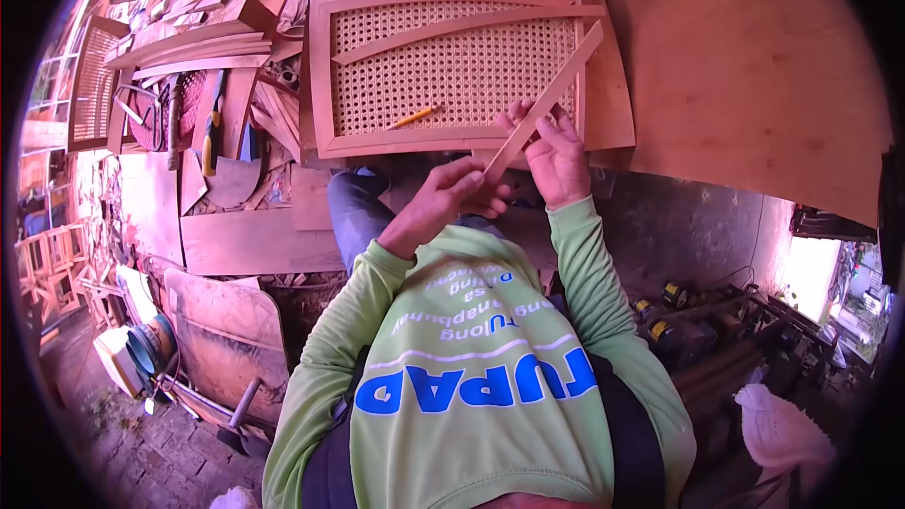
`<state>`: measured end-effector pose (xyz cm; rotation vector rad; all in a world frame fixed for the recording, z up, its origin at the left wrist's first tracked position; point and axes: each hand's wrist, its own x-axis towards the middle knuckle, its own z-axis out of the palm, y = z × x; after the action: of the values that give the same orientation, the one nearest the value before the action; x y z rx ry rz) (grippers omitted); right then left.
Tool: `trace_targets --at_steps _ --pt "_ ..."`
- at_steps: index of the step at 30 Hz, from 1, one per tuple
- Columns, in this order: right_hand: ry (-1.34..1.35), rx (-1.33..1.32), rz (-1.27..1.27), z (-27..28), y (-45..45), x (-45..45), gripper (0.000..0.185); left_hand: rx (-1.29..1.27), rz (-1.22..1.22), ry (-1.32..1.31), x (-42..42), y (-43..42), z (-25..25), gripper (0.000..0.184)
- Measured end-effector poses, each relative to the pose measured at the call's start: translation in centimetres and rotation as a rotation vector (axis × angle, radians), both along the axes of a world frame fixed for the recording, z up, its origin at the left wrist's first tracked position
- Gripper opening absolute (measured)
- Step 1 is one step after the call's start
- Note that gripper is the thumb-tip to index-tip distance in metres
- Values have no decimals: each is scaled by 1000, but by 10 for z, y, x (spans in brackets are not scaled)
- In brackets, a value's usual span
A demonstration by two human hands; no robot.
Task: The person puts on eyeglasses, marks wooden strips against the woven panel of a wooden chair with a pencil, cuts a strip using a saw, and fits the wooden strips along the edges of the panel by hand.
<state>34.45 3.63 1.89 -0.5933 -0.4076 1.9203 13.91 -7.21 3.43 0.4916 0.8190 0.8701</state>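
Note:
A thin wooden strip [551, 94] slants up and to the right between my two hands. Its lower end is in the closed fingers of my left hand [457, 190]. My right hand [554, 151] grips it further up, thumb on its near face. Behind them lies a wooden frame [325, 85] with a woven cane panel [452, 75]. A second, slightly curved wooden strip [462, 30] rests across the panel, its right end over the frame's edge. Near the panel's lower edge is a yellow pencil [413, 118].
On the left, stacked wood strips [203, 49], a handsaw [213, 123] and a hammer [173, 123] lie among offcuts. A large plywood sheet [745, 66] spans the right. Power tools [674, 297] sit low at right. A worn board [226, 339] leans at lower left.

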Motion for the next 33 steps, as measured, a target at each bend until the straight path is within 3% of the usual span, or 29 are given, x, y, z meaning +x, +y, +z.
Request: trace_targets --at_steps 2,7,14,18,21,25,33 --pt "5 -11 -62 -7 1 4 31 -62 99 -60 -7 -4 -2 35" --pt "-32 3 -100 -10 4 14 32 -65 85 -33 -23 -18 -18 34" --pt "-92 5 -113 -9 4 12 29 116 27 343 8 -8 1 39" --pt "-202 28 -116 -11 2 10 24 184 -19 470 13 -3 -11 40" --pt "-253 44 -118 -3 1 14 18 139 -32 284 8 -2 -20 31" --pt "-293 88 -92 6 -3 20 21 34 -110 103 6 -5 -3 34" --pt "-264 88 -61 4 1 26 27 99 -139 33 10 -7 -3 32"
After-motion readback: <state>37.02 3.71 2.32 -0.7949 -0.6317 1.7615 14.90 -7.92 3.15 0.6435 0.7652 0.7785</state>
